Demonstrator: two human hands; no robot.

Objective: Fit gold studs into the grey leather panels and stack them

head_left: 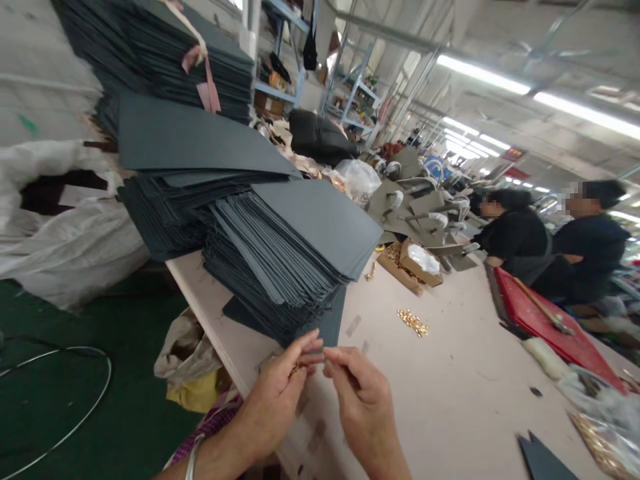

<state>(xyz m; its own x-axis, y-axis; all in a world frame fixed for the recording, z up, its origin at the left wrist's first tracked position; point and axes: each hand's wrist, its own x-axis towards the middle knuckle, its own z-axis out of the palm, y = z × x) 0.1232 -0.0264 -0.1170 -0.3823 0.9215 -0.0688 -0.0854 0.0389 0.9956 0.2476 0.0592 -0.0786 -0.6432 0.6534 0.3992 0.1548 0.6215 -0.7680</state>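
My left hand (277,390) is half curled over the table, thumb and fingers bent together. A small golden-brown glint shows between them, too small to name. Close beside it, my right hand (365,400) has thumb and forefinger pinched together, the tips almost meeting the left fingertips. Whatever the pinch holds is hidden. Just beyond both hands lies a tall stack of dark grey-green sheets (315,227), fanned and uneven at its near edge. Several small gold metal fittings (413,323) form a loose pile on the table to the right of the stack.
Open boxes (420,263) with gold pieces stand farther back on the pale table (450,387). A hammer (560,325) lies on a red board (545,313) at right. Clear bags (600,407) sit near the right edge. Two people in dark clothes (515,230) are beyond.
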